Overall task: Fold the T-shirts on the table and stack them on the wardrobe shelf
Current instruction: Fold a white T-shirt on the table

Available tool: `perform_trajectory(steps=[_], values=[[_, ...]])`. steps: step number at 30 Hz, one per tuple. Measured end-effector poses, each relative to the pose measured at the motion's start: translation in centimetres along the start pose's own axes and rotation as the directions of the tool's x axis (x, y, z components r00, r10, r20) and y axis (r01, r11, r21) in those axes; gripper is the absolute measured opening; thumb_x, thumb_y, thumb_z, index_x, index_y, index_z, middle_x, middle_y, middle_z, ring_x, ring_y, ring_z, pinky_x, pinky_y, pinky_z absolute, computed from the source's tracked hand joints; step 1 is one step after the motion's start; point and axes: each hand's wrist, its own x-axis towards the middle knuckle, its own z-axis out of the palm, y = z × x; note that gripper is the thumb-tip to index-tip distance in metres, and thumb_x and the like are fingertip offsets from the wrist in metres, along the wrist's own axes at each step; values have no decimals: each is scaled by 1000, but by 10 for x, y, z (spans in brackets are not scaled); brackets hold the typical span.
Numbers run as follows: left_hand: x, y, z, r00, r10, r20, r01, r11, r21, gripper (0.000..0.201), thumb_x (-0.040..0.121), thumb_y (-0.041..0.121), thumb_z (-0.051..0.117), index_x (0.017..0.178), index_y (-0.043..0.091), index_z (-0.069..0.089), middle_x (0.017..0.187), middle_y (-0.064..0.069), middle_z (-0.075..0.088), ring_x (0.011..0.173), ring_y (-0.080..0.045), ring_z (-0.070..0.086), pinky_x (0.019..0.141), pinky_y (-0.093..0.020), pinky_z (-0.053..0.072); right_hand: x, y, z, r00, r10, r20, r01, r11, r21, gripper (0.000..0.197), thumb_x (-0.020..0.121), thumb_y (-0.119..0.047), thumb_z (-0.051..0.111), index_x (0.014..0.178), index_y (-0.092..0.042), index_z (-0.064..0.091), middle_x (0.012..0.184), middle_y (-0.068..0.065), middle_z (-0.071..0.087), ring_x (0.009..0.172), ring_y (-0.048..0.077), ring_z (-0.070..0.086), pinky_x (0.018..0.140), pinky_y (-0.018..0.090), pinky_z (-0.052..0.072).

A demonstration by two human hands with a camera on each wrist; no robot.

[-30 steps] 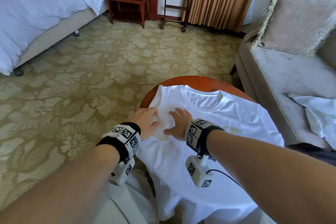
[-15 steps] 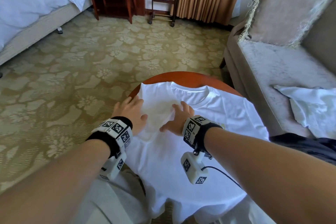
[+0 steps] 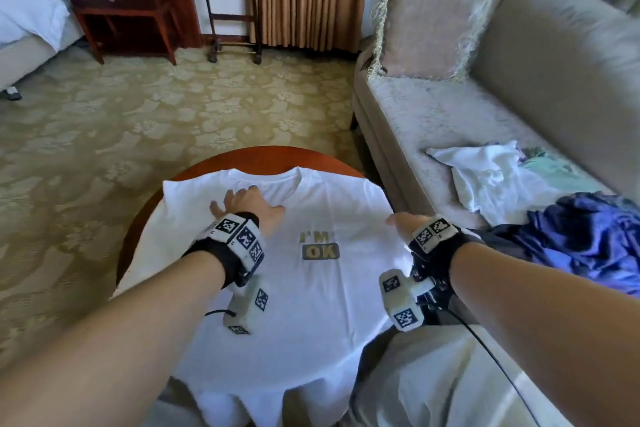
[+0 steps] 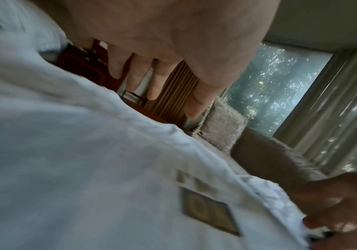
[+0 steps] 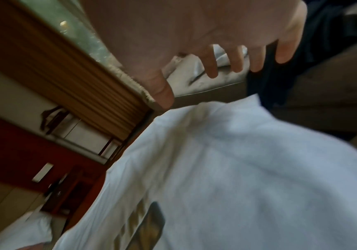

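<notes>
Item: white T-shirt, spread face-up on a round wooden bench, collar at the far edge, hem hanging over the near edge; print reads "I'M OK" (gold and grey lettering). Left hand: fingers straight and spread, lying on the chest area left of the collar, gripping nothing. Right hand: fingers relaxed, spread, holding nothing, above the shirt's right shoulder edge. Adjacent: sofa with crumpled white garment and blue cloth.
</notes>
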Motion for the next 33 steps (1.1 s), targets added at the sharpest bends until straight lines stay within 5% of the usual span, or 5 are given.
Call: perform_trajectory(steps=[4,9,12,25,33], values=[[-14,74,29,988,138,73,-115,959,-258,68,87,43,61,147,19,38,141,-5,51,116,-24,53,86,-26,42,22,40,-13,990,40,133,-73,964,255,48,102,-25,38,143,0,39,148,19,39,135,35,39,108,41,35],[-18,132,73,957,258,134,-200,919,-339,59,87,38,65,141,22,45,144,-3,47,128,-25,47,97,-30,39,33,66,-13,954,93,284,-256,745,616,57,104,-39,32,150,-6,22,149,18,35,118,40,47,103,45,32],[-11,145,94,939,310,148,-262,926,-273,61,88,39,63,143,27,39,152,-1,35,137,-25,37,110,-34,33,54,78,0,925,129,357,-336,717,611,47,94,-47,49,122,-10,46,84,13,64,68,28,55,80,38,44],[9,147,117,892,365,267,-377,926,-5,112,81,54,68,154,24,-12,161,3,-22,147,-18,-21,118,-48,-4,83,74,-4,899,-62,434,-316,594,740,49,83,-33,65,121,-3,63,112,19,65,100,36,60,102,48,40],[10,146,117,901,347,262,-352,936,-29,118,79,56,69,153,22,-16,160,5,-23,147,-15,-21,119,-44,-6,86,75,-9,879,-21,477,-424,421,801,45,74,-14,53,115,5,55,95,24,66,85,39,61,80,44,49]])
